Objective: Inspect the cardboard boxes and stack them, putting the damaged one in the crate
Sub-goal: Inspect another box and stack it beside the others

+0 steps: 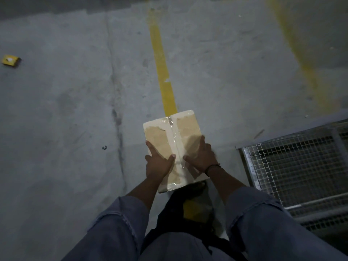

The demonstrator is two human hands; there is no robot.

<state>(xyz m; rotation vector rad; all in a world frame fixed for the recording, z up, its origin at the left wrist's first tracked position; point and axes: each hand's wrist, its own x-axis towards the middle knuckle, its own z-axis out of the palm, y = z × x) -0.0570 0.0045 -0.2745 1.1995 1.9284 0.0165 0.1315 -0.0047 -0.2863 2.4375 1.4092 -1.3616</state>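
Note:
A tan cardboard box [174, 132] with clear tape down its middle seam is held above the concrete floor, at the centre of the head view. My left hand [159, 163] grips its left side, thumb lying on the top face and fingers wrapped over the edge. My right hand [200, 157] holds the right side the same way, thumb on top near the tape. A grey wire-mesh crate [293, 166] stands on the floor to the right of the box, and its inside looks dark.
A yellow painted line [162, 68] runs away across the grey concrete floor [66, 110] from under the box; a fainter one lies further right. A small yellow item [10, 60] lies far left. A small dark scrap [104, 147] lies left of the box.

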